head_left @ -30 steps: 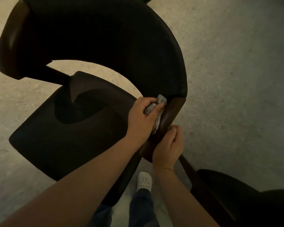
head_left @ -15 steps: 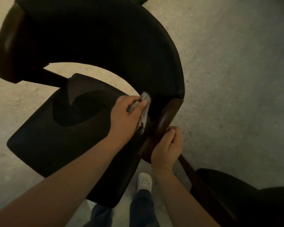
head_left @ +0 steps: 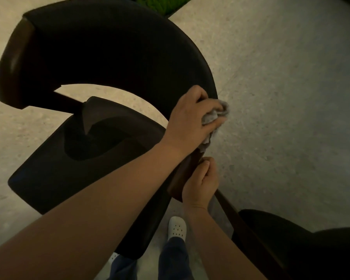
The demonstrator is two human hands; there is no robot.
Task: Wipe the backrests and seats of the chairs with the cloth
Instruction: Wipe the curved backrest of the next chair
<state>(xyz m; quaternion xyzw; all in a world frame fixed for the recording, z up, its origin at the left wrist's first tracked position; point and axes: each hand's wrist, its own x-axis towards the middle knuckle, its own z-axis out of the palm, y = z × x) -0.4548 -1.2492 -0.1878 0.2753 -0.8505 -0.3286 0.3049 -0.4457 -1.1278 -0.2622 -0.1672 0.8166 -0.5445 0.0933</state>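
Note:
A dark chair stands below me with a curved black backrest (head_left: 117,53) and a black seat (head_left: 73,170). My left hand (head_left: 192,120) presses a bunched grey cloth (head_left: 215,116) over the right end of the backrest, where the padding meets the brown wooden arm (head_left: 187,170). My right hand (head_left: 200,182) is closed around that wooden arm just below the cloth. The wooden left end of the backrest (head_left: 12,63) is at the far left.
A second dark chair (head_left: 303,247) sits at the bottom right, close to my right forearm. Pale speckled floor (head_left: 281,98) surrounds the chairs. Something green (head_left: 160,3) shows at the top edge. My white shoes (head_left: 177,227) stand under the seat's near edge.
My left hand with the cloth moved from the inner side of the backrest out and up over its right end. My right hand kept its hold on the wooden arm.

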